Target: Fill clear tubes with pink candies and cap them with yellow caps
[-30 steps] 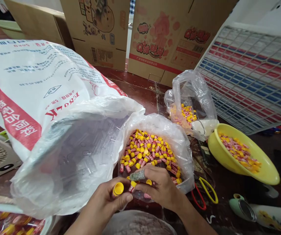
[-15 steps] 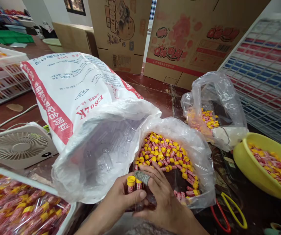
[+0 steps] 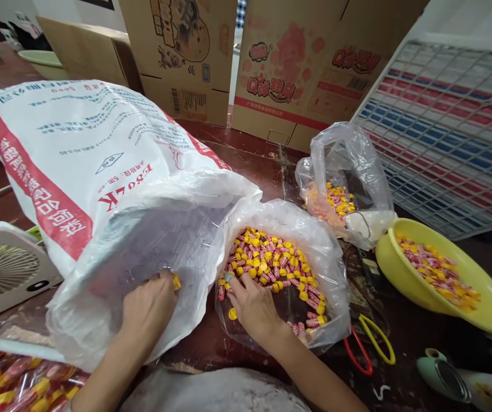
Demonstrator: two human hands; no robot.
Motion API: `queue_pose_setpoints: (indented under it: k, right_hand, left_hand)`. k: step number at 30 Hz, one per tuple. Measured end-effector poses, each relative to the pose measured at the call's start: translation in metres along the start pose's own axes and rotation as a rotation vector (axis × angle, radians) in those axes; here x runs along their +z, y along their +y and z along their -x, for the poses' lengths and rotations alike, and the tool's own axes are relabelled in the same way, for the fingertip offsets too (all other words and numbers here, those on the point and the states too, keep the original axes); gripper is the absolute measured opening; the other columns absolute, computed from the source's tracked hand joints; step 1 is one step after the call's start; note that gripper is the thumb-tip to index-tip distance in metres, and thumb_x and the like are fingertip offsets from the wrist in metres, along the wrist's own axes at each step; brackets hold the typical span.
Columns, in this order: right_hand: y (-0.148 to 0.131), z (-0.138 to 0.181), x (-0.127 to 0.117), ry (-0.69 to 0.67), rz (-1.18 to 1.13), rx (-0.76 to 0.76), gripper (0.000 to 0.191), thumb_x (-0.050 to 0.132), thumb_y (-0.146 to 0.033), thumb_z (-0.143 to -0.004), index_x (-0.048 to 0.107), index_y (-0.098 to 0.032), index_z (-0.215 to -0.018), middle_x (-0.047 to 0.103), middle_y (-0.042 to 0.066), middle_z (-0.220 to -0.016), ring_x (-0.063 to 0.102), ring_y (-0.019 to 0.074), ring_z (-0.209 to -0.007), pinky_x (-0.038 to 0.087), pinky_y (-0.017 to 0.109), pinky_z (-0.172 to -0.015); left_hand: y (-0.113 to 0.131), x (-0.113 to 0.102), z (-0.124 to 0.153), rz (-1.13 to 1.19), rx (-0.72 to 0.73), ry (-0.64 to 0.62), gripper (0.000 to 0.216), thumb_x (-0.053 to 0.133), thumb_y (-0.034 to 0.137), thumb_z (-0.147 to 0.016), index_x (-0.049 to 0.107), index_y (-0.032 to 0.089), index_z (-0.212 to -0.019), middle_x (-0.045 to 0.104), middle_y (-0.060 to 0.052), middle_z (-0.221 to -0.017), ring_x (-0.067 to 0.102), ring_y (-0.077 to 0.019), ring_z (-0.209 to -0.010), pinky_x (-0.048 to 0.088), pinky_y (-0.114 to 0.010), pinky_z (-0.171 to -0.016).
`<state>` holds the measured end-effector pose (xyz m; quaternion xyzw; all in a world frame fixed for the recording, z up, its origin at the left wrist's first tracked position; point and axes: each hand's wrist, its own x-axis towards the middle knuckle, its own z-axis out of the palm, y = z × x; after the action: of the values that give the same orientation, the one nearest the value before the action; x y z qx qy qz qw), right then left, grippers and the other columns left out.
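My left hand (image 3: 151, 300) is inside the mouth of a big white woven sack (image 3: 112, 143), which holds clear plastic tubes (image 3: 186, 252). Its fingers are curled, and a yellow cap (image 3: 176, 281) shows at the fingertips; the rest of that small tube is hidden. My right hand (image 3: 254, 306), grey tape round one finger, reaches into an open clear plastic bag (image 3: 334, 286). Its fingers are apart and touch the near edge of a pile of small red-and-white tubes with yellow caps (image 3: 272, 257). Beside its thumb lies a single yellow cap (image 3: 233, 313).
A second clear bag (image 3: 349, 154) and a yellow basin (image 3: 443, 274) hold similar pieces at right. Red and yellow loop handles (image 3: 377, 340) lie before the basin. A white fan (image 3: 6, 272) and a filled crate (image 3: 18, 346) are at left. Cardboard boxes (image 3: 272, 63) stand behind.
My hands, together before holding two yellow-capped tubes, have parted. The left went into the sack, the right onto the pile in the clear bag. The view has shifted right.
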<state>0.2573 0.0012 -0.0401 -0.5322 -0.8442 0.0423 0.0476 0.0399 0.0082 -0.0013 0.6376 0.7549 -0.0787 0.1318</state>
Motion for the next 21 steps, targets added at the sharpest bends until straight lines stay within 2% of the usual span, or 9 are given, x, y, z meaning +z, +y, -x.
queue_pose_setpoints:
  k: [4, 7, 10, 13, 15, 17, 19, 21]
  right_hand:
    - [0.000, -0.005, 0.002, -0.048, 0.055, -0.037, 0.017, 0.066, -0.011, -0.091, 0.063, -0.021, -0.104, 0.065, 0.010, -0.109, 0.070, 0.0223, -0.087, 0.053, 0.028, -0.066]
    - [0.012, 0.002, 0.004, 0.003, -0.032, -0.072, 0.017, 0.065, -0.008, -0.090, 0.061, -0.021, -0.102, 0.066, 0.009, -0.111, 0.069, 0.0222, -0.092, 0.054, 0.029, -0.071]
    - [0.029, 0.010, 0.002, 0.095, -0.209, -0.010, 0.014, 0.066, -0.009, -0.088, 0.059, -0.020, -0.091, 0.069, 0.006, -0.095, 0.070, 0.0205, -0.085, 0.055, 0.029, -0.073]
    - [0.041, 0.015, -0.007, 0.189, -0.575, 0.150, 0.015, 0.070, -0.018, -0.086, 0.055, -0.021, -0.083, 0.072, 0.003, -0.082, 0.072, 0.0204, -0.078, 0.057, 0.029, -0.071]
    - [0.041, 0.017, -0.017, 0.228, -0.937, 0.225, 0.016, 0.071, -0.029, -0.088, 0.057, -0.022, -0.089, 0.076, 0.004, -0.087, 0.075, 0.0212, -0.082, 0.060, 0.031, -0.074]
    - [0.033, 0.018, -0.030, 0.241, -1.235, 0.233, 0.021, 0.071, -0.037, -0.090, 0.061, -0.021, -0.098, 0.078, 0.006, -0.097, 0.076, 0.0217, -0.091, 0.061, 0.032, -0.079]
    - [0.021, 0.018, -0.043, 0.235, -1.380, 0.183, 0.023, 0.072, -0.039, -0.090, 0.065, -0.021, -0.104, 0.078, 0.006, -0.102, 0.076, 0.0212, -0.094, 0.062, 0.032, -0.081]
    - [0.010, 0.020, -0.055, 0.214, -1.384, 0.103, 0.022, 0.072, -0.037, -0.092, 0.069, -0.021, -0.107, 0.078, 0.004, -0.100, 0.076, 0.0197, -0.091, 0.062, 0.030, -0.081]
  left_hand:
    - [0.009, 0.007, 0.005, 0.027, 0.011, 0.001, 0.039, 0.032, 0.016, -0.095, 0.059, 0.000, -0.118, 0.077, -0.025, -0.088, 0.077, -0.0422, -0.085, 0.052, -0.042, -0.064]
    - [0.001, 0.013, 0.007, 0.072, 0.016, 0.018, 0.039, 0.035, 0.021, -0.095, 0.058, 0.006, -0.122, 0.077, -0.024, -0.101, 0.077, -0.0392, -0.086, 0.051, -0.040, -0.065]
    - [-0.016, 0.018, 0.011, 0.158, 0.022, 0.038, 0.037, 0.039, 0.032, -0.095, 0.062, 0.015, -0.119, 0.078, -0.018, -0.108, 0.076, -0.0350, -0.090, 0.050, -0.036, -0.068]
    - [-0.027, 0.016, 0.023, 0.482, 0.045, 0.074, 0.039, 0.052, 0.049, -0.087, 0.067, 0.020, -0.107, 0.080, -0.011, -0.099, 0.074, -0.0314, -0.089, 0.051, -0.033, -0.073]
    - [-0.025, 0.011, 0.036, 0.761, 0.132, 0.000, 0.042, 0.061, 0.057, -0.080, 0.070, 0.021, -0.099, 0.079, -0.006, -0.092, 0.073, -0.0276, -0.084, 0.051, -0.029, -0.072]
    - [-0.013, 0.003, 0.049, 0.946, 0.250, -0.161, 0.037, 0.067, 0.055, -0.079, 0.070, 0.021, -0.091, 0.076, -0.003, -0.083, 0.068, -0.0230, -0.077, 0.049, -0.026, -0.067]
    - [0.002, -0.002, 0.060, 1.051, 0.315, -0.279, 0.029, 0.069, 0.049, -0.080, 0.070, 0.021, -0.086, 0.071, -0.001, -0.076, 0.062, -0.0192, -0.071, 0.046, -0.023, -0.063]
    - [0.016, -0.005, 0.066, 1.140, 0.327, -0.335, 0.025, 0.072, 0.044, -0.080, 0.069, 0.020, -0.084, 0.066, 0.001, -0.073, 0.056, -0.0163, -0.069, 0.043, -0.022, -0.062]
